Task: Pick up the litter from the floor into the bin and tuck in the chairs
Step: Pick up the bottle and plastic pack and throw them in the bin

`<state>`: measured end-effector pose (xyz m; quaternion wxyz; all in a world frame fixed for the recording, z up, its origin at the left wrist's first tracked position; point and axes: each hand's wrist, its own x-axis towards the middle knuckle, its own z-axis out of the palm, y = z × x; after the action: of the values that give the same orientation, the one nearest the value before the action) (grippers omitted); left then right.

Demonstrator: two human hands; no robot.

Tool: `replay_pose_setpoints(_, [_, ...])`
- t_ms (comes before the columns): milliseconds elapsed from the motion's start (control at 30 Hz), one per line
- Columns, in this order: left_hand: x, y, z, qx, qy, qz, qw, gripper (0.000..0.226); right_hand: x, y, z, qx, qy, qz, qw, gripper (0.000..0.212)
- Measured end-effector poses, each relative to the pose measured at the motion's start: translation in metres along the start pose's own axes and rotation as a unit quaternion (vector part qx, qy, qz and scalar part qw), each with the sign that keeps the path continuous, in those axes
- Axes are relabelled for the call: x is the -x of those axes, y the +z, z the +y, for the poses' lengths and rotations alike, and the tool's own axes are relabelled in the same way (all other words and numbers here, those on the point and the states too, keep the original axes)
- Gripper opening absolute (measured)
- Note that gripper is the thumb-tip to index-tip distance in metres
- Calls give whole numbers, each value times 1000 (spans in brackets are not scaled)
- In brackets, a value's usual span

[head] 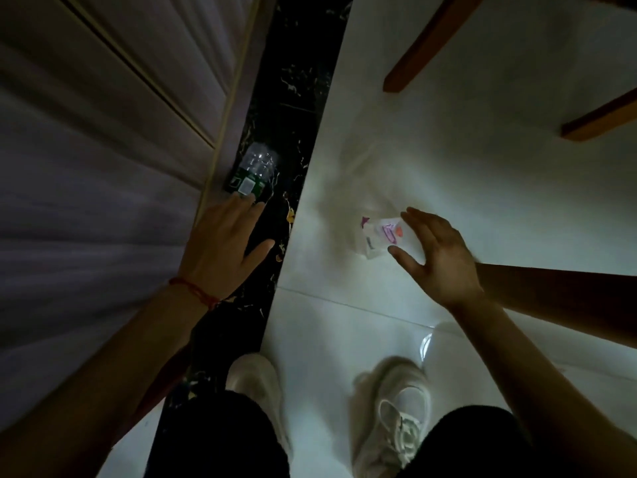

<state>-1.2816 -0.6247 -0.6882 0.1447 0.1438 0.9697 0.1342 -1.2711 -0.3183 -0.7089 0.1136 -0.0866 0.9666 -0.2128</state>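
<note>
Bare forearms, no sleeves. Red string bracelet (194, 291) on left wrist. Dark shorts (220, 439). White lace-up sneakers (396, 408), both feet.

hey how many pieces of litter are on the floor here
2. A plastic bottle lies on the dark strip by the wall, at the left hand; a small wrapper lies on the white tiles, by the right hand. More may lie outside the view.

Dim room: glossy white floor tiles (448, 160), a black marble strip (293, 98), panelled wall (103, 132).
</note>
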Motion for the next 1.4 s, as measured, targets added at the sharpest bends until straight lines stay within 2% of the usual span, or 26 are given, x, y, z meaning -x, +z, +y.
replay_pose_setpoints(200, [-30, 75, -15, 9, 10, 47, 999, 68, -23, 59, 35, -15, -79, 39, 996, 62])
replay_pose_setpoints(300, [-41, 103, -14, 1, 30, 74, 997, 59, -33, 76, 49, -37, -127, 22, 991, 76])
replay_pose_setpoints(433, [-47, 126, -13, -15, 49, 95, 994, 60, -45, 88, 59, -37, -155, -34, 987, 91])
replay_pose_setpoints(600, [-39, 144, -14, -5, 32, 105, 994, 61, -50, 101, 61, -39, -168, -35, 984, 92])
replay_pose_setpoints(667, [-33, 150, -16, 3, 23, 104, 994, 65, -51, 107, 59, -55, -152, -23, 987, 92])
replay_pose_setpoints(767, [-27, 157, -17, 8, 12, 102, 995, 71, -56, 114, 51, -117, -82, -12, 990, 95])
replay_pose_setpoints(867, [-27, 157, -20, 8, 7, 105, 994, 72, -67, 118, 46, -152, -51, 28, 987, 93])
replay_pose_setpoints(1000, [-36, 149, -26, 2, -9, 148, 989, 61, -85, 117, 38, -151, -53, 84, 984, 88])
replay_pose_setpoints(1100, [-50, 141, -36, -4, -29, 183, 983, 61, -97, 115, 29, -142, -55, 107, 982, 88])
replay_pose_setpoints(1233, [-73, 135, -57, -1, -68, 197, 978, 63, -106, 116, 23, -122, -62, 119, 983, 89])
replay_pose_setpoints(1400, [-100, 137, -81, -7, -94, 204, 974, 55, -105, 121, 22, -126, -63, 111, 984, 92])
